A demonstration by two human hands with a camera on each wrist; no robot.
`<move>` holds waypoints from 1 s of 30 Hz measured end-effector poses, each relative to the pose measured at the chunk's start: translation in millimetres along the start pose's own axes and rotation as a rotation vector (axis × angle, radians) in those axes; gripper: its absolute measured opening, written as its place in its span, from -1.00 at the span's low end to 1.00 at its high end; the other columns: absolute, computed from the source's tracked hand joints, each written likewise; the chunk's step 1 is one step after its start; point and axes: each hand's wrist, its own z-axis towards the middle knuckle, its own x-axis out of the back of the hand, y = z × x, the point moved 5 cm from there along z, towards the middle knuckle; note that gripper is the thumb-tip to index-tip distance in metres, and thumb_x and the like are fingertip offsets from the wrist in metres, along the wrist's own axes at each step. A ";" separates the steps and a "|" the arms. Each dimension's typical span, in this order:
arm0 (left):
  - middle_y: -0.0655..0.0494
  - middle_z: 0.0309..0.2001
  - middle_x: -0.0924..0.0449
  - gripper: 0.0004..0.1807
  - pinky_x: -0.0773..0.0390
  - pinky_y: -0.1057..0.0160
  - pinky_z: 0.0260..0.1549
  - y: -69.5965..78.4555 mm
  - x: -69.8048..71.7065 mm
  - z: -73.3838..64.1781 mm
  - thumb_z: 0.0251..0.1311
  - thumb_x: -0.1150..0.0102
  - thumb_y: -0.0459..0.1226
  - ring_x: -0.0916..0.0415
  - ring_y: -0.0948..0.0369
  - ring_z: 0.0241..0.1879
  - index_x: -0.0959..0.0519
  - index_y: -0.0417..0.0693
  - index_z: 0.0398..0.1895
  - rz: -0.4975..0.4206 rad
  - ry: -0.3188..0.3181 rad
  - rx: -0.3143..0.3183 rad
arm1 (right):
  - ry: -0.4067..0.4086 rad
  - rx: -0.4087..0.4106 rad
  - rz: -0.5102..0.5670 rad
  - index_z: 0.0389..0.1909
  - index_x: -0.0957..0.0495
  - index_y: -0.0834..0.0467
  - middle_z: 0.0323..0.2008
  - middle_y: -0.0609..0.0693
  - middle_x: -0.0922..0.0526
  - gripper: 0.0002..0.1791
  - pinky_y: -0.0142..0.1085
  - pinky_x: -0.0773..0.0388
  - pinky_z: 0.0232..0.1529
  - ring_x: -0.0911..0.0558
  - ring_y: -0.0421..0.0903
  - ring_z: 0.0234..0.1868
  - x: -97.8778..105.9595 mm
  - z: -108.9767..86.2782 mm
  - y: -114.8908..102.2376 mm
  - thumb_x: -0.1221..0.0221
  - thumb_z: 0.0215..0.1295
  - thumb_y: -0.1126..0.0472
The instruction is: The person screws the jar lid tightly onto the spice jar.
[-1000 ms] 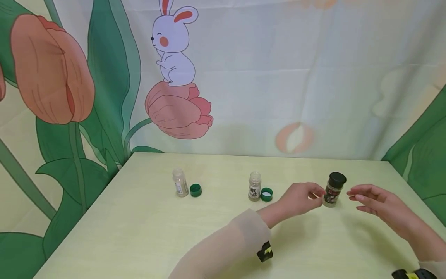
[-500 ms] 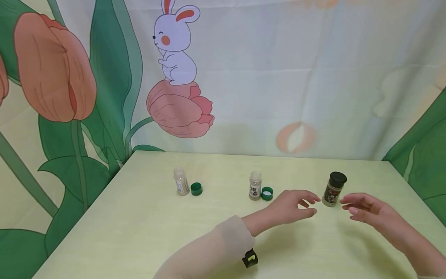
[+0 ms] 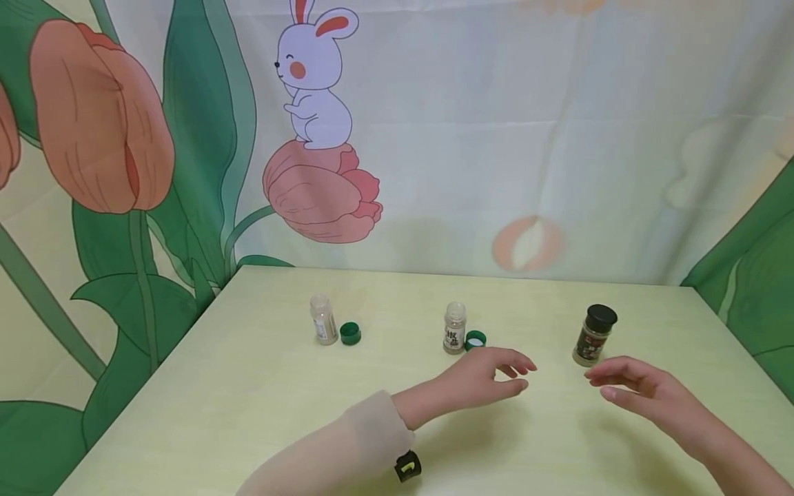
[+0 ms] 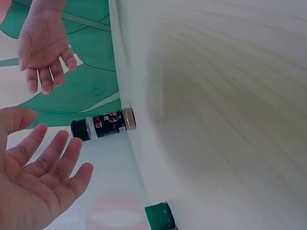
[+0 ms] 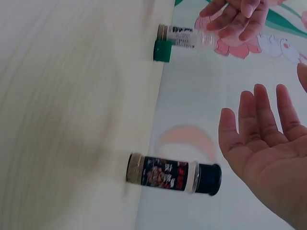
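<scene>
In the head view a spice jar (image 3: 592, 337) with a black lid and dark label stands upright at the table's right. My right hand (image 3: 651, 399) hovers in front of it, fingers loosely bent and holding nothing. Left of that, my left hand (image 3: 474, 379) is over the table, fingers relaxed, nothing held. Just behind the left hand stands an uncapped clear seasoning bottle (image 3: 455, 331), a green cap (image 3: 475, 339) beside its base. The right wrist view shows the black-lidded jar (image 5: 172, 175) apart from the right palm (image 5: 273, 158).
Farther left a second uncapped bottle (image 3: 323, 320) stands with its own green cap (image 3: 350, 333) next to it. The pale yellow table (image 3: 217, 393) ends at a printed fabric backdrop (image 3: 434, 138) with tulips and a rabbit.
Both hands have drawn back from the black-lidded jar, toward the wearer and to the left. The left hand has moved farther, its fingers leaving the jar's side. The jars stay put.
</scene>
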 end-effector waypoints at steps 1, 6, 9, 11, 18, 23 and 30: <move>0.04 0.17 -0.72 -0.67 -0.55 0.44 0.05 -1.5 1.0 -3.4 0.43 -0.17 -0.28 -0.70 0.20 0.10 -0.62 -0.06 0.21 0.003 0.000 0.002 | 0.001 0.007 -0.003 0.16 -0.55 0.22 0.00 -0.52 -0.63 -0.73 -0.53 -0.60 -0.06 -0.59 -0.55 0.03 -3.0 -0.1 -2.5 -0.10 0.52 0.32; 0.04 0.18 -0.71 -0.67 -0.57 0.37 0.06 -7.1 8.2 -18.4 0.44 -0.17 -0.27 -0.69 0.17 0.12 -0.62 -0.05 0.21 -0.005 -0.007 0.018 | -0.020 0.078 0.021 0.15 -0.56 0.21 0.04 -0.49 -0.62 -0.72 -0.50 -0.62 -0.05 -0.59 -0.53 0.06 -17.9 1.6 -14.7 -0.11 0.50 0.37; 0.02 0.17 -0.71 -0.68 -0.59 0.30 0.08 -10.4 14.8 -26.1 0.44 -0.17 -0.27 -0.68 0.14 0.12 -0.62 -0.06 0.21 -0.011 0.008 0.019 | -0.046 0.103 0.038 0.14 -0.55 0.20 0.04 -0.46 -0.62 -0.72 -0.47 -0.63 -0.05 -0.60 -0.49 0.06 -26.0 4.4 -20.7 -0.11 0.48 0.38; 0.00 0.16 -0.71 -0.68 -0.59 0.26 0.08 -13.6 19.3 -31.5 0.45 -0.17 -0.27 -0.68 0.12 0.12 -0.62 -0.07 0.20 -0.017 0.023 0.024 | -0.064 0.110 0.051 0.14 -0.55 0.21 0.04 -0.43 -0.63 -0.73 -0.45 -0.64 -0.05 -0.60 -0.47 0.06 -31.3 6.9 -24.2 -0.12 0.48 0.38; -0.03 0.16 -0.71 -0.70 -0.60 0.08 0.13 -28.5 31.5 -49.4 0.47 -0.12 -0.26 -0.67 0.07 0.12 -0.62 -0.09 0.18 -0.050 0.061 0.069 | -0.101 0.104 0.078 0.11 -0.56 0.25 -0.02 -0.42 -0.64 -0.75 -0.42 -0.66 -0.05 -0.62 -0.45 0.02 -49.4 16.9 -35.9 -0.15 0.48 0.33; -0.09 0.15 -0.71 -0.69 -0.61 0.01 0.11 -38.6 39.0 -58.9 0.46 -0.12 -0.28 -0.67 0.03 0.11 -0.61 -0.15 0.18 -0.044 0.093 0.088 | -0.117 0.098 0.108 0.08 -0.56 0.31 -0.05 -0.37 -0.64 -0.75 -0.43 -0.65 -0.03 -0.63 -0.43 0.01 -63.3 27.3 -43.3 -0.17 0.47 0.30; -0.11 0.15 -0.71 -0.66 -0.61 -0.04 0.09 -52.5 49.3 -70.5 0.45 -0.13 -0.29 -0.69 0.03 0.08 -0.61 -0.10 0.23 -0.045 0.134 0.131 | -0.121 0.052 0.083 0.06 -0.58 0.28 -0.04 -0.18 -0.66 -0.75 -0.43 -0.64 -0.03 -0.61 -0.45 -0.02 -80.5 41.2 -54.0 -0.20 0.46 0.26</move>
